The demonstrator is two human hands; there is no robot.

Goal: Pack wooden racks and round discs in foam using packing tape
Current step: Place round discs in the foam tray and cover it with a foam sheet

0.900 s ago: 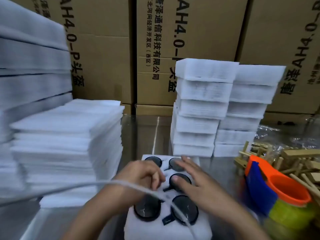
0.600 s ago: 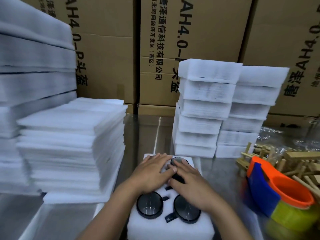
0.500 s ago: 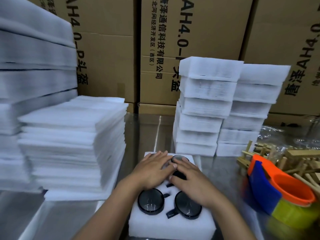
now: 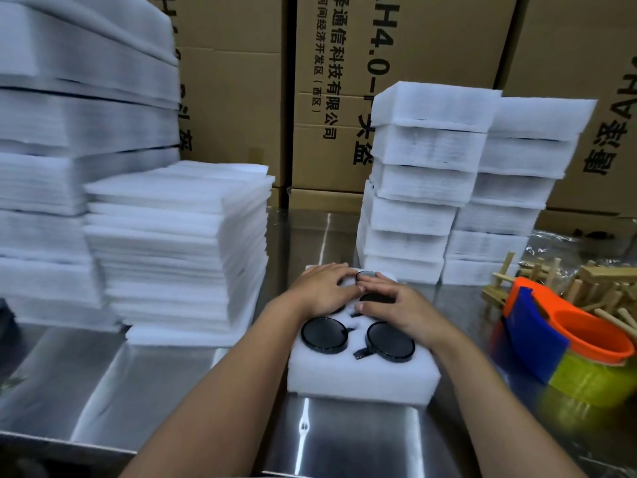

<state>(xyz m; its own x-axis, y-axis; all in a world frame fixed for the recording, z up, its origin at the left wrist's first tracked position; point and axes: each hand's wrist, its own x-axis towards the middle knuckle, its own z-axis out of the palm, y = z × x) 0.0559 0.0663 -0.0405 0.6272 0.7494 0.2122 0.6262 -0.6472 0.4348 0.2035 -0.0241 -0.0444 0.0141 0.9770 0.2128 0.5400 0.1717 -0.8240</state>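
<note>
**Setting.** Packing station: steel table (image 4: 165,384) backed by a wall of printed cardboard cartons (image 4: 241,98).

**Head view, stock.**
- Foam sheets (image 4: 179,250), stacked at left.
- Foam blocks (image 4: 424,188), two columns at far right.
- Wooden racks (image 4: 537,274), heaped loose at the right edge.
- Tape dispenser (image 4: 565,336), orange and blue, near right, just in front of the racks, with no hand on it.

**Head view, work item.** Foam tray (image 4: 362,377), near centre of the table, holds round discs (image 4: 324,334) in cut recesses. The two discs of the near row lie exposed and flat. Part of one far disc shows between the hands, and the rest are covered.

**Change.** Just under a second ago a blurred white strip crossed in front of the hands, and the left hand sat curled over the tray's middle. The strip is now out of frame, and both hands have slid to the far end and flattened. By my reading the discs are loaded and are being pressed home. Covering, taping and the racks are yet to come.

**Hands.**
- Left hand (image 4: 322,291): palm down, fingers straight and together, pressing the tray's far-left part and grasping nothing.
- Right hand (image 4: 400,308): palm down, fingers spread and slightly bent over the far-right discs, pressing rather than gripping.
- The fingertips of the two hands nearly meet.
</note>
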